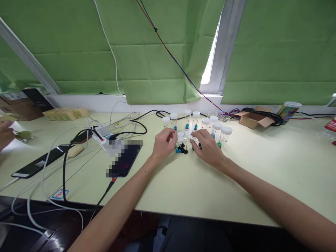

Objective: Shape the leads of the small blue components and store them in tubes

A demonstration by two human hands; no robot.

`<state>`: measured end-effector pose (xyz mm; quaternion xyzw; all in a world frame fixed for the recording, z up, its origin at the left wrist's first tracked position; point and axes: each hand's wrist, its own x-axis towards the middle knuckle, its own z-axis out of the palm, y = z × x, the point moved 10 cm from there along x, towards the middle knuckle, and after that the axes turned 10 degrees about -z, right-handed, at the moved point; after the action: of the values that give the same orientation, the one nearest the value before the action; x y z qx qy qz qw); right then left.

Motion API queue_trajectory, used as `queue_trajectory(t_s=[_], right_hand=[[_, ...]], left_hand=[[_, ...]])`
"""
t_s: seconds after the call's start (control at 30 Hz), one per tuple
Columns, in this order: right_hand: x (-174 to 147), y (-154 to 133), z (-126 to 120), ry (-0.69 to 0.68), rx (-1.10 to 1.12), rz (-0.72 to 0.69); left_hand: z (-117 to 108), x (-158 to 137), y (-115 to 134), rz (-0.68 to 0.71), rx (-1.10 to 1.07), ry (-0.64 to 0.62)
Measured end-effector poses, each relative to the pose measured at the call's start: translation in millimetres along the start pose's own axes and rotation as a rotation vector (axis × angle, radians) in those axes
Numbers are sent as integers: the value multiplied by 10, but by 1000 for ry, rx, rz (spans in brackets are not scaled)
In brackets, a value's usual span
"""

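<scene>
Several small clear bottles with white caps stand in a cluster before me, a tall one among them. Some hold small teal or green pieces. My left hand is at the cluster's left side, fingers curled and thumb close to the index finger, next to a white-capped bottle. From the right reaches my right hand, its fingers bent and the thumb and index tips close together beside the middle bottles. What either hand pinches is hidden or too small to name. Small black round pieces lie between the hands.
A phone, a power strip and tangled cables lie to the left. Another person's hand shows at the far left edge. At the back right are an open cardboard box, a black cable coil and a canister.
</scene>
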<state>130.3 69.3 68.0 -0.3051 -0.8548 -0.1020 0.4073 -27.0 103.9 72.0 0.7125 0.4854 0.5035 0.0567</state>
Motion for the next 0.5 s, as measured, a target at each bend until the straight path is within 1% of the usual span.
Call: queue_trajectory(t_s=[0.07,0.1,0.17,0.23,0.33,0.4,0.5], right_hand=[[-141,16,181,-33,33,-2],[-195,16,271,-73,56,-8],[-260,8,377,-128,87,-15],[-278,24,380,-124,102,20],[-269,-27,416,-168,123,12],[-272,-53,466,-207,129,-1],[-293,-9,517,-220,135,24]], left_hand=[[203,-49,27,12,29,-165],[291,-73,18,1,58,-235],[408,-107,-26,-37,117,-329],[475,-129,-70,-69,170,-385],[545,-164,-99,-83,209,-453],[588,-194,-103,-88,203,-496],[634,-234,-92,-89,167,-535]])
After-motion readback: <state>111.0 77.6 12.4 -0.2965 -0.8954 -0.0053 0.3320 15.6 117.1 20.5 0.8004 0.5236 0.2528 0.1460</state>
